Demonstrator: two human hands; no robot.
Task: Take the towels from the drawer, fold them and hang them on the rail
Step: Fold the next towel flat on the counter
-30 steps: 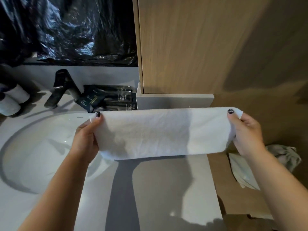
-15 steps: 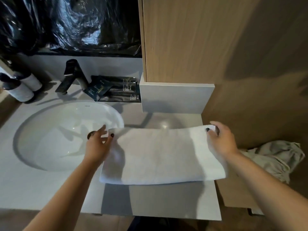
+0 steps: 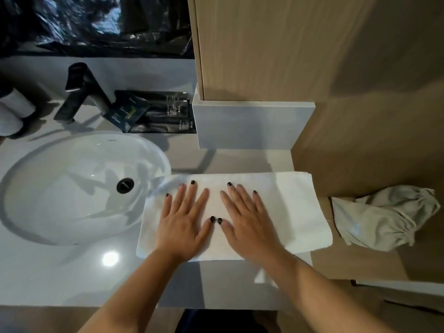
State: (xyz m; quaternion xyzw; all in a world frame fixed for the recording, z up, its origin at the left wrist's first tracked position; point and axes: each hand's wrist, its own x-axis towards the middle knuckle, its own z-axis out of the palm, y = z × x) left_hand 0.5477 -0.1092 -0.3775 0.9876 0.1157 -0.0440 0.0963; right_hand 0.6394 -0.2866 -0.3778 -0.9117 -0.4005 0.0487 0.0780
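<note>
Now the white towel [image 3: 283, 203] lies folded on the table [image 3: 60, 280] beside the sink [image 3: 72, 188]; the left hand [image 3: 183, 222] and right hand [image 3: 247, 224] press it flat, fingers spread.

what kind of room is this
Most likely a hotel bathroom: a white sink basin set in a vanity counter, a dark faucet behind it, and dark toiletry sachets laid out beside it.

A white towel [image 3: 288, 212] lies folded into a flat rectangle on the pale surface [image 3: 60, 280], just right of the sink [image 3: 72, 188], its left corner overlapping the basin rim.
</note>
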